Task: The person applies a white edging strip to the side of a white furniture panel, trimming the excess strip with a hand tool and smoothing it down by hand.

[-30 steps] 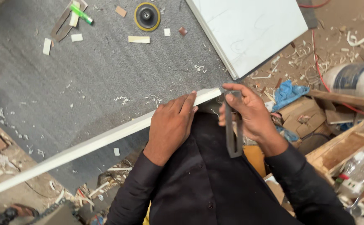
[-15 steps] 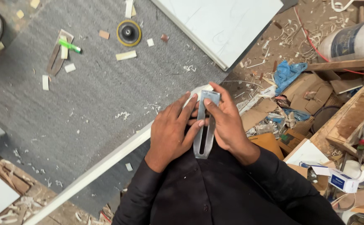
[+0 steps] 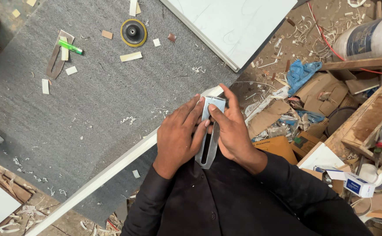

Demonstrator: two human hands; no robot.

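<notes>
At the bench's near edge, left hand [image 3: 180, 137] and right hand [image 3: 232, 131] both grip a slotted metal blade [image 3: 208, 135] over a white strip [image 3: 112, 170].

A grey felt-like mat [image 3: 94, 109] covers the bench. At about eleven o'clock lies a round sanding disc [image 3: 133, 32] with a yellow rim and black centre, with small wood offcuts [image 3: 131, 56] scattered around it. Toward ten o'clock a flat metal blade [image 3: 56, 59] lies with a green marker [image 3: 70, 46] resting across its upper end. At twelve to one o'clock a white board [image 3: 234, 24] lies tilted, its corner over the mat's edge. At two o'clock a crumpled blue cloth [image 3: 302, 74] sits among shavings and torn cardboard [image 3: 269, 117], beside a large plastic jug [image 3: 368, 39] and a red cable [image 3: 326, 39]. At four o'clock a small white and blue box [image 3: 355, 183] lies near a wooden frame [image 3: 366, 122].
</notes>
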